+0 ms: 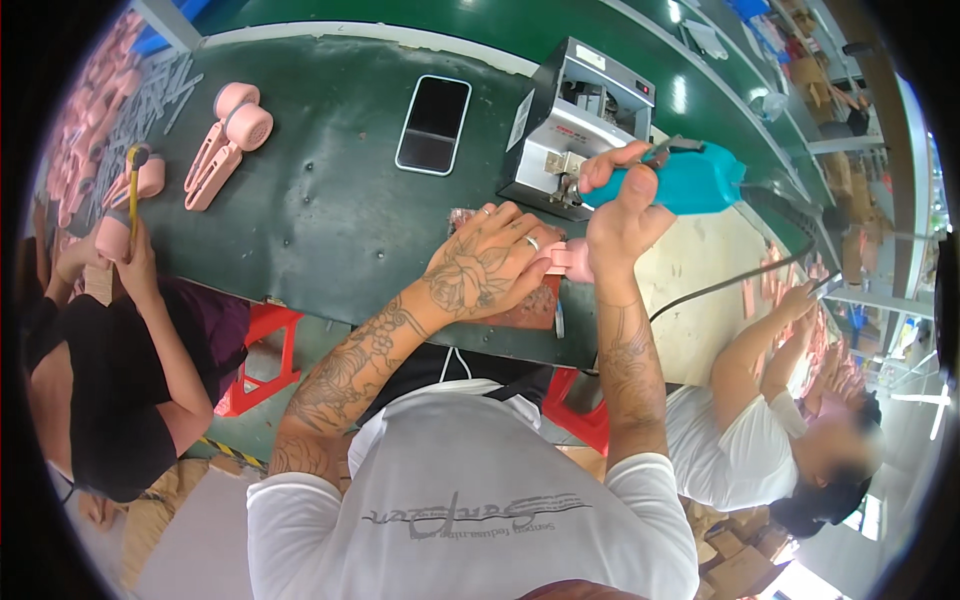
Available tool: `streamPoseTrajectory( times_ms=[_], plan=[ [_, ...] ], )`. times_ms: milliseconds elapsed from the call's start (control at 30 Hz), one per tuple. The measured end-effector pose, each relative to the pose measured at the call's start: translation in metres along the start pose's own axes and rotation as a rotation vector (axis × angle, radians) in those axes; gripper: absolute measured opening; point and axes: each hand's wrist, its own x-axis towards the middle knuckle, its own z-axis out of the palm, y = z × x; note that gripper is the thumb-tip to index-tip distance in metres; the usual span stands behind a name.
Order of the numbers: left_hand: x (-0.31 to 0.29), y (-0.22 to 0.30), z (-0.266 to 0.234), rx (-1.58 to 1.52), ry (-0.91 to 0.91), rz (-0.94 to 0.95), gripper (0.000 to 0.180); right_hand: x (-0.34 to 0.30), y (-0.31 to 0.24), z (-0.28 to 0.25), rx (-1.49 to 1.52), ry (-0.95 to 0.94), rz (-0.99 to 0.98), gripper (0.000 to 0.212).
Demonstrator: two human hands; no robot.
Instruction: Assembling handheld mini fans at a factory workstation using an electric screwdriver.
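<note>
nearby, a machine [570,128] and phone [433,125] sit beyond hands [487,258] [622,222] clamped on a pink part [575,260] and teal tool [700,181].

The left forearm [350,365] is extending diagonally forward and rightward, crossing the near edge of the tabletop [330,230]. The left wrist [428,303] is lying just inside that edge. The left hand [475,262] is facing back-upward, its fingers pointing right, set close together and bending at the knuckles; the thumb is lying on the near side. The right forearm [632,370] is pointing almost straight forward across the same edge. The right hand [622,222] is standing above the tabletop, right of the left fingertips, its fingers curling in a closed grip and its thumb [640,184] pointing away from the near edge. Both forearms are showing tattoos.
</note>
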Motion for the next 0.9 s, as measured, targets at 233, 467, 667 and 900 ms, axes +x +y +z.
streamPoseTrajectory(
  times_ms=[233, 467, 667, 900],
  plan=[
    [-0.002, 0.000, -0.005, 0.011, 0.011, -0.009, 0.039, -0.027, -0.036, -0.012, 0.149, 0.031, 0.185, 0.055],
    [0.001, 0.002, -0.008, -0.033, 0.007, -0.033, 0.040, -0.052, -0.046, -0.029, 0.112, -0.029, 0.213, 0.067],
    [0.001, 0.003, -0.005, -0.023, 0.001, -0.029, 0.039, -0.059, -0.038, -0.032, 0.143, -0.028, 0.216, 0.062],
    [0.005, 0.001, -0.003, 0.032, -0.002, -0.019, 0.037, -0.058, -0.028, -0.026, 0.132, -0.065, 0.180, 0.050]
  ],
)
